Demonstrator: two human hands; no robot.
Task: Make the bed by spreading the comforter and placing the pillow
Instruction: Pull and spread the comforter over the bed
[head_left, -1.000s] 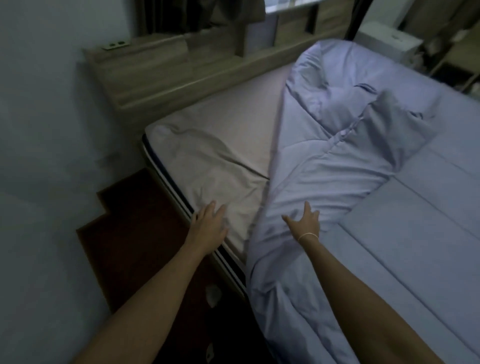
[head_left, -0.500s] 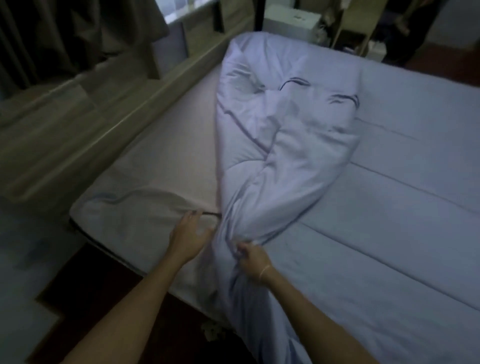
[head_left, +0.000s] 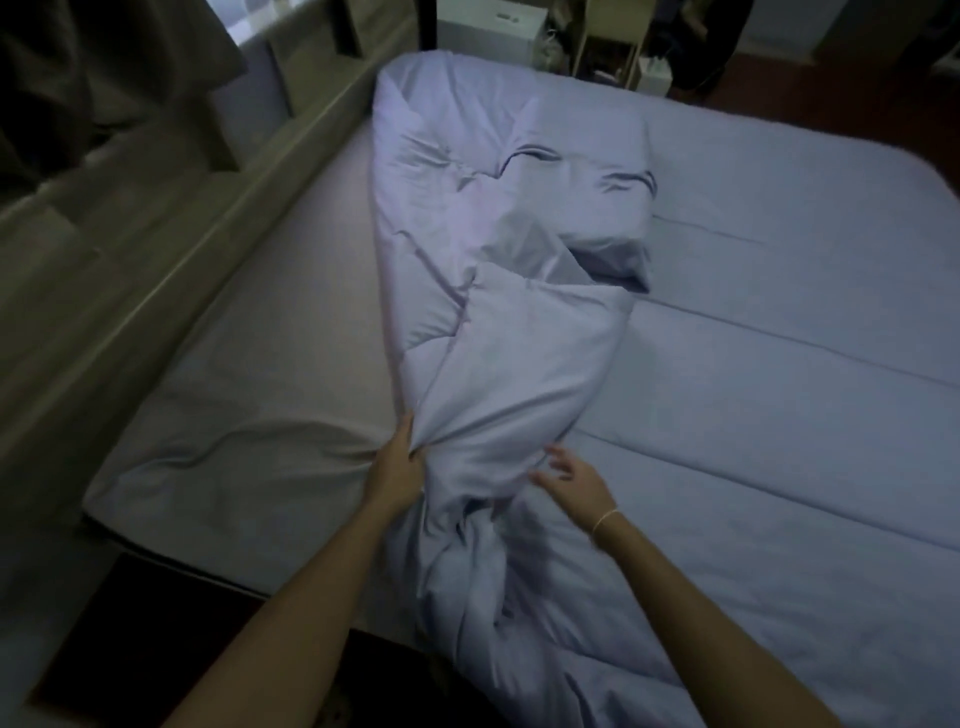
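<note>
Gripping comforter (head_left: 519, 374) fold: left hand (head_left: 397, 465); right hand (head_left: 574, 475) spread beside.

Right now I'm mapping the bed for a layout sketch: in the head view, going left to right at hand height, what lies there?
Bare beige fitted sheet → left hand gripping the bunched lilac comforter fold → open right hand → flat spread lilac comforter.

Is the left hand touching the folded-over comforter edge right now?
Touching. The head view shows the left hand closed on the comforter edge, fabric bunching at its fingers. The right hand is open, blurred; its contact is unclear.
</note>
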